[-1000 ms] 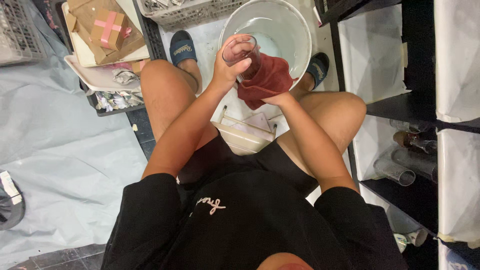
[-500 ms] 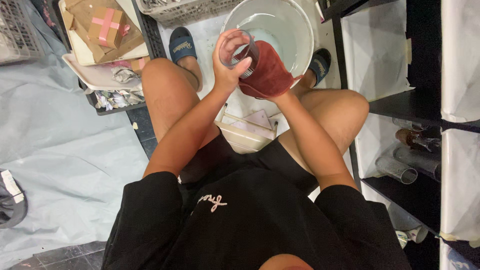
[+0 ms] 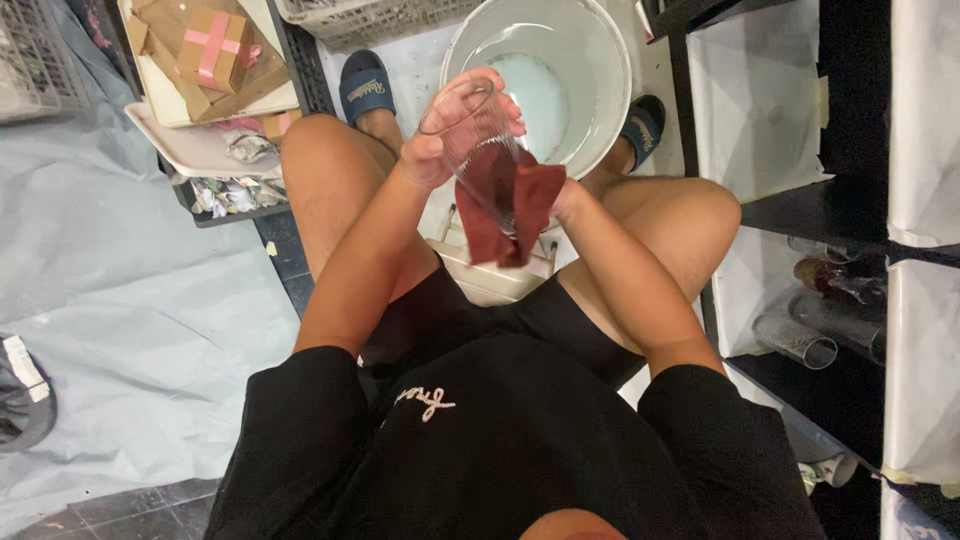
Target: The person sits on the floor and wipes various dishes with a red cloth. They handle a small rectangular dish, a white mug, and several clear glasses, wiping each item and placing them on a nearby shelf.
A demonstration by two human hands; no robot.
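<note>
Above the person's knees, one clear drinking glass (image 3: 478,140) tilts, empty, a dark red cloth (image 3: 508,205) pushed into it. The left hand (image 3: 440,140) is clamped around the glass; the right hand (image 3: 560,195), mostly hidden, grips the cloth. Beyond, one white bucket (image 3: 610,60) holds water.

A small brown cardboard box (image 3: 212,47) crossed with pink tape sits at the upper left on flat brown cardboard (image 3: 165,30), over a white tray (image 3: 190,150). At the far left edge lies what may be a small white packet (image 3: 20,362) with a label.
</note>
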